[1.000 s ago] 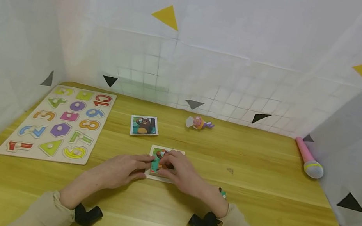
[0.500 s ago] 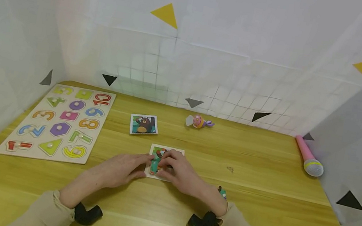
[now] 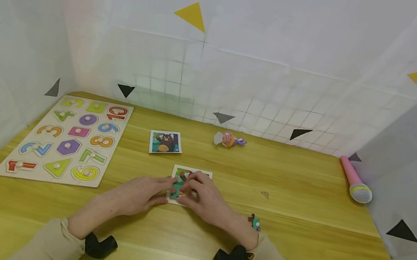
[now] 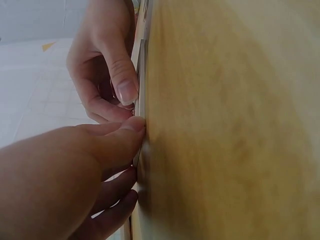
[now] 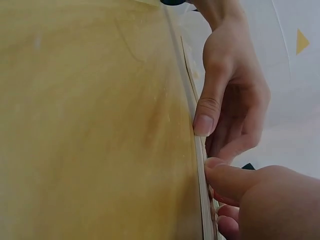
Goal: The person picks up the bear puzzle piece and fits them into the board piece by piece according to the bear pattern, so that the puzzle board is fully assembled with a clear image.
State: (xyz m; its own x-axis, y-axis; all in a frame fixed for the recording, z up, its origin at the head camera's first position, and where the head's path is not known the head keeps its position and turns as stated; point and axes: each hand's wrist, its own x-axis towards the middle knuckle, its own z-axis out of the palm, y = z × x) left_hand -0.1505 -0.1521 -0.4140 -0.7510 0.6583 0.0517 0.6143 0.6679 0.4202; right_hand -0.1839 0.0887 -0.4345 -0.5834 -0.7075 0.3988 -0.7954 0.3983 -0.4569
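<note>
In the head view a small white-framed picture puzzle board (image 3: 181,174) lies flat on the wooden table. My left hand (image 3: 138,194) grips its left edge, thumb at the near corner and fingers along the side. Over the board's right half, my right hand (image 3: 207,198) curls its fingers and pinches a small puzzle piece, mostly hidden, down at the board's surface. The thin board edge (image 4: 142,80) shows in the left wrist view between both hands. Behind the board lies a picture card of a bear (image 3: 165,143). A loose puzzle piece (image 3: 254,222) lies beside my right wrist.
A number-and-shape peg puzzle (image 3: 67,144) covers the table's left side. A small figurine toy (image 3: 229,139) lies at the back middle. A pink toy microphone (image 3: 356,180) rests near the right edge. White sheets (image 3: 265,80) enclose the back and sides.
My right hand has shifted slightly left and nearer over the board, its fingertips still down on it. The loose piece by the wrist shows more. My left hand stays in place.
</note>
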